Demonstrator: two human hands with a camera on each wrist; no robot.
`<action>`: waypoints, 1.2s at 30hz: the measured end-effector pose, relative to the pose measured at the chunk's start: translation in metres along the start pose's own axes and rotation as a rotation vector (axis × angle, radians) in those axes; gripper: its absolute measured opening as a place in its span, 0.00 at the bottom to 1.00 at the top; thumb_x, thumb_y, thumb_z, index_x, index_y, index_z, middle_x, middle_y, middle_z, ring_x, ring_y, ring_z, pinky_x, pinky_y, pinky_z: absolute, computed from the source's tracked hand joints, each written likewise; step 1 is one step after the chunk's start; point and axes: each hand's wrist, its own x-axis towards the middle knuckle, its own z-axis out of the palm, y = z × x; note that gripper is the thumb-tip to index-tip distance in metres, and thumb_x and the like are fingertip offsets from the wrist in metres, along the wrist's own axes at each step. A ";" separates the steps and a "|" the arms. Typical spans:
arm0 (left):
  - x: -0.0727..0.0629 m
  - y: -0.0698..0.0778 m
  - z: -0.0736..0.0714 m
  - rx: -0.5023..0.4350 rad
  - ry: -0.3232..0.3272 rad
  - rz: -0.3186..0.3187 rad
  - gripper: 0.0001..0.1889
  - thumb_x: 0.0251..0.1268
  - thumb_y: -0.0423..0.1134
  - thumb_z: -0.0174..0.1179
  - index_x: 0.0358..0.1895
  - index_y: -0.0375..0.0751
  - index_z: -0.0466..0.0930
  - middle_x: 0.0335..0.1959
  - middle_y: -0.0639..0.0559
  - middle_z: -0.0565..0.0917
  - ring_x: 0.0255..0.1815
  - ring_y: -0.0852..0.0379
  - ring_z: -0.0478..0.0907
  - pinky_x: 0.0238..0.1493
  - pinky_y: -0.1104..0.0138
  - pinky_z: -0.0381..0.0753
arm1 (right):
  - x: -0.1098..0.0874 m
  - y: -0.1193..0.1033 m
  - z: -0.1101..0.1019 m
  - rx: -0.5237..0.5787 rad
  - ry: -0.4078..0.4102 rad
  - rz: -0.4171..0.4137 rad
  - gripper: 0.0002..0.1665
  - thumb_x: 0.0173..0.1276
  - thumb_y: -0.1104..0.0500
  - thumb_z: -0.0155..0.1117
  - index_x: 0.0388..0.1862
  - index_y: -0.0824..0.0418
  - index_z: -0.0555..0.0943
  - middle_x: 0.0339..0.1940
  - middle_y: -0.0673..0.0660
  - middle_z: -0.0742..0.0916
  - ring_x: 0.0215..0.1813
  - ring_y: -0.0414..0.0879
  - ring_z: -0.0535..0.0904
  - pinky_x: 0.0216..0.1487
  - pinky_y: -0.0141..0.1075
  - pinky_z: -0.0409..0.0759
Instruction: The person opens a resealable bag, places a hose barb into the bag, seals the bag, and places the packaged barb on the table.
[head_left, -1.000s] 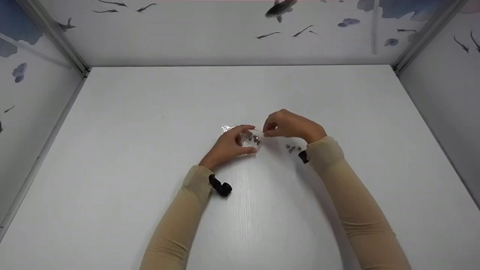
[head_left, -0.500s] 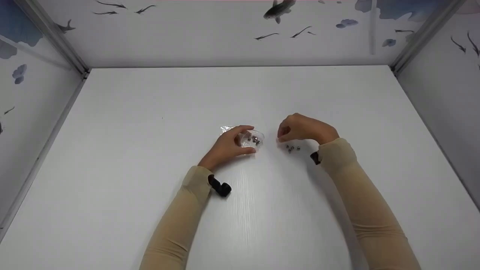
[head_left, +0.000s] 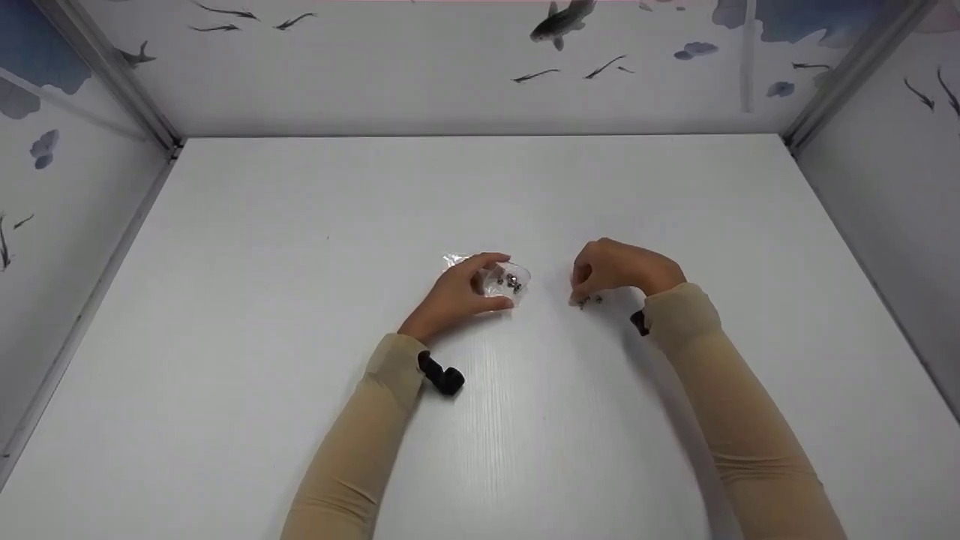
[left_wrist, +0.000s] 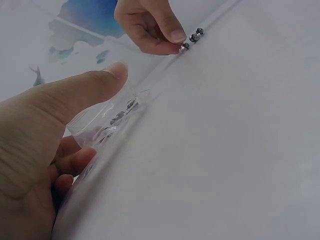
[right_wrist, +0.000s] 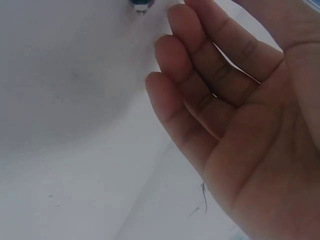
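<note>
My left hand point(head_left: 454, 291) holds a small clear plastic bag point(head_left: 491, 289), thumb on one side and fingers on the other, its mouth spread toward the right. Inside lie several small shiny metal pieces point(head_left: 513, 281). To the right, my right hand point(head_left: 619, 264) is down at the table with bent fingers. In the left wrist view its thumb and fingertip pinch a small metal piece point(left_wrist: 184, 46). More loose pieces point(left_wrist: 196, 36) lie just beyond. The right wrist view shows the open palm side and one piece point(right_wrist: 141, 7) at the top edge, partly cut off.
A white tabletop point(head_left: 315, 337) extends around both hands. White panels point(head_left: 420, 82) with painted fish and blue blotches enclose it at the back and sides. Black camera mounts point(head_left: 442, 375) stick out at the wrists.
My right hand has moved from the bag's mouth rightward and down to the loose metal pieces, its fingertips now among them. The left hand keeps its hold on the bag in place.
</note>
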 end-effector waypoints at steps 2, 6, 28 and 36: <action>0.000 0.000 0.000 0.002 0.002 0.002 0.36 0.48 0.50 0.74 0.65 0.53 0.72 0.48 0.54 0.78 0.36 0.58 0.68 0.40 0.66 0.69 | 0.001 0.001 0.002 -0.002 -0.001 0.017 0.05 0.57 0.54 0.73 0.30 0.54 0.86 0.29 0.50 0.86 0.32 0.45 0.77 0.36 0.36 0.74; 0.000 0.000 0.000 0.000 0.004 0.002 0.36 0.48 0.49 0.74 0.65 0.53 0.72 0.47 0.54 0.78 0.35 0.58 0.68 0.39 0.66 0.69 | 0.002 0.002 0.004 0.000 0.002 0.004 0.04 0.59 0.56 0.71 0.30 0.54 0.86 0.29 0.51 0.86 0.32 0.45 0.76 0.34 0.35 0.74; -0.001 0.002 0.001 0.012 -0.002 -0.027 0.36 0.49 0.51 0.73 0.65 0.58 0.72 0.49 0.57 0.78 0.36 0.59 0.69 0.40 0.66 0.69 | -0.001 0.007 -0.005 0.019 0.031 -0.062 0.04 0.63 0.57 0.66 0.35 0.52 0.87 0.35 0.49 0.86 0.36 0.44 0.77 0.44 0.39 0.76; 0.000 0.001 0.000 0.016 -0.011 -0.028 0.36 0.48 0.50 0.74 0.65 0.56 0.72 0.41 0.53 0.77 0.35 0.58 0.67 0.38 0.66 0.68 | 0.000 -0.003 -0.011 0.017 0.095 -0.099 0.05 0.64 0.57 0.67 0.38 0.55 0.86 0.38 0.51 0.86 0.39 0.45 0.77 0.46 0.40 0.77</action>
